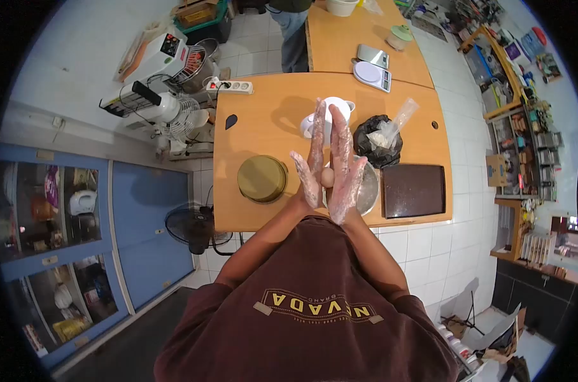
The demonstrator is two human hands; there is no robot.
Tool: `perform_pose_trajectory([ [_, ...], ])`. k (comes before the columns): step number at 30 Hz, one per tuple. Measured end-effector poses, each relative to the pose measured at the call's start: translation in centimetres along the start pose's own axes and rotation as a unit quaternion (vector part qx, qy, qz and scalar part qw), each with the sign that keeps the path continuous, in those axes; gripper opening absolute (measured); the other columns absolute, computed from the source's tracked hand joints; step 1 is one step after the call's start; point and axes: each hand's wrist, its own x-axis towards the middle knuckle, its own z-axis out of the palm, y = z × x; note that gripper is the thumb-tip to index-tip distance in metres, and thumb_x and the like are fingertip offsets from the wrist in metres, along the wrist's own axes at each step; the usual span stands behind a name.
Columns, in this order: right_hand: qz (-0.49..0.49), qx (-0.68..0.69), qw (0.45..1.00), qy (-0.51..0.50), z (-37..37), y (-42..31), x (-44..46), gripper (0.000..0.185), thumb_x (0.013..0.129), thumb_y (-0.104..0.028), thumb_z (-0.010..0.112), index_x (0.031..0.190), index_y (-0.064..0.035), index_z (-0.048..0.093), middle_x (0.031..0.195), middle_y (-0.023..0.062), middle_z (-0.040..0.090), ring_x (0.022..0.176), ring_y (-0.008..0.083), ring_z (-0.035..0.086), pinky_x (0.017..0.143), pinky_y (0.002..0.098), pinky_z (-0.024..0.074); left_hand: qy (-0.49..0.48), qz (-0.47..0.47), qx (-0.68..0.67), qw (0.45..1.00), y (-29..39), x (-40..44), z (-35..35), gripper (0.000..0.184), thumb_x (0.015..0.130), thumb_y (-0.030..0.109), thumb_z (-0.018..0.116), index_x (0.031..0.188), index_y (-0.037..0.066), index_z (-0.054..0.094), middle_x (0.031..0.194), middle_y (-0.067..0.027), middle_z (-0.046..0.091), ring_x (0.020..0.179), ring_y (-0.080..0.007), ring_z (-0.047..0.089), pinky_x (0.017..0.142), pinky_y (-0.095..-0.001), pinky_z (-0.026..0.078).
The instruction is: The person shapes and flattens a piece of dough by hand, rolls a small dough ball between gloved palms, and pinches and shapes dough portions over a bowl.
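Observation:
Both my hands are raised over the near part of the table, coated in white flour-like powder. Between the facing palms sits a small round dough ball (328,177). My left hand (312,160) is on one side of it and my right hand (344,167) on the other, fingers stretched out and pointing away from me. Partly hidden beneath my right hand is a metal bowl (369,194). Just beyond my fingertips stands a white plastic container with a handle (337,104). A black plastic bag (370,145) holding white powder lies right of my right hand.
A dark baking tray (414,191) lies at the table's right edge. To the left stands a round gold-coloured tin (262,179). Farther back are a kitchen scale (372,76) and a power strip (230,87). Someone's legs (294,41) show behind the table; a black fan (190,229) stands left.

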Motion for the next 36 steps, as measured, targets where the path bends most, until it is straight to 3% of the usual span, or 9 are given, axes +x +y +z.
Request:
perform_pose_trajectory([
  [4,0.055,-0.043,0.997,0.043,0.5,1.8,-0.7,0.096,0.101,-0.077,0.010,0.167,-0.0072,0.012,0.174,0.0138,0.010,0.162,0.0305,0.003,0.130,0.0464,-0.0006,0.020,-0.031,-0.084,0.996,2.5,-0.1,0.3,0.120,0.084,0.093,-0.008,0.168,0.007,0.001,0.176,-0.0108,-0.001,0.162,-0.0284,-0.006,0.128,-0.0483,-0.008],
  [9,0.014,-0.068,0.998,0.008,1.6,2.9,-3.4,0.097,0.101,-0.076,0.011,0.167,-0.0047,0.012,0.174,0.0152,0.010,0.161,0.0301,0.003,0.130,0.0462,-0.0004,0.025,-0.044,-0.100,0.994,0.9,0.4,-2.3,0.120,0.084,0.094,-0.004,0.168,0.007,0.002,0.176,-0.0103,0.000,0.162,-0.0287,-0.006,0.128,-0.0468,-0.010],
  [10,-0.026,-0.095,0.995,-0.011,1.4,3.0,-3.9,0.084,0.109,-0.060,0.021,0.165,0.0008,0.010,0.173,0.0198,0.009,0.161,0.0344,0.004,0.129,0.0468,0.0055,0.022,-0.049,-0.113,0.992,0.5,0.5,-2.6,0.120,0.085,0.093,-0.004,0.168,0.007,0.002,0.176,-0.0101,0.000,0.162,-0.0282,-0.007,0.128,-0.0463,-0.010],
  [13,-0.015,-0.040,0.999,0.014,2.2,3.4,-5.0,0.091,0.106,-0.067,0.020,0.165,0.0013,0.009,0.173,0.0195,0.008,0.161,0.0348,0.004,0.129,0.0478,0.0045,-0.007,-0.084,-0.081,0.993,-0.3,-0.7,-3.3,0.118,0.085,0.092,-0.006,0.168,0.007,0.001,0.176,-0.0095,-0.001,0.162,-0.0262,-0.007,0.128,-0.0451,-0.009],
  [16,0.012,-0.038,0.999,0.031,2.5,2.1,-4.5,0.103,0.097,-0.082,0.009,0.167,-0.0058,0.012,0.174,0.0135,0.011,0.161,0.0303,0.004,0.129,0.0471,-0.0002,-0.051,-0.119,-0.041,0.991,-1.5,-3.7,-3.1,0.112,0.089,0.086,-0.009,0.168,0.008,0.001,0.176,-0.0077,-0.001,0.161,-0.0244,-0.008,0.128,-0.0452,-0.009],
  [20,-0.002,-0.050,0.997,0.058,2.3,1.0,-4.0,0.103,0.097,-0.082,0.009,0.167,-0.0063,0.012,0.174,0.0130,0.011,0.162,0.0306,0.002,0.129,0.0500,-0.0005,-0.039,-0.085,-0.139,0.986,-1.6,-6.0,-1.4,0.110,0.090,0.086,-0.008,0.168,0.008,0.002,0.176,-0.0075,-0.002,0.161,-0.0249,-0.010,0.128,-0.0468,-0.009],
  [27,-0.017,-0.093,0.995,0.024,2.9,2.2,-5.1,0.101,0.100,-0.079,0.010,0.166,-0.0039,0.012,0.174,0.0144,0.011,0.161,0.0306,0.004,0.129,0.0465,0.0014,0.007,-0.008,-0.098,0.995,2.0,-2.6,-2.5,0.117,0.085,0.092,-0.006,0.168,0.010,0.001,0.176,-0.0098,-0.001,0.161,-0.0278,-0.009,0.127,-0.0501,-0.010],
  [31,0.022,-0.139,0.990,0.003,3.0,2.4,-6.5,0.101,0.100,-0.080,0.010,0.166,-0.0036,0.014,0.173,0.0144,0.014,0.161,0.0301,0.006,0.129,0.0449,0.0028,0.009,-0.038,-0.082,0.996,1.5,-2.2,-3.2,0.125,0.080,0.097,-0.004,0.168,0.008,0.000,0.176,-0.0100,-0.006,0.161,-0.0277,-0.013,0.127,-0.0510,-0.010],
  [36,0.029,-0.035,0.998,0.042,3.5,0.7,-5.4,0.105,0.097,-0.083,0.006,0.166,-0.0039,0.017,0.173,0.0136,0.016,0.161,0.0288,0.007,0.129,0.0442,0.0019,-0.018,-0.053,-0.029,0.998,0.2,-5.0,-2.5,0.125,0.080,0.096,-0.005,0.167,0.006,-0.001,0.175,-0.0118,-0.006,0.161,-0.0286,-0.011,0.127,-0.0487,-0.011],
])
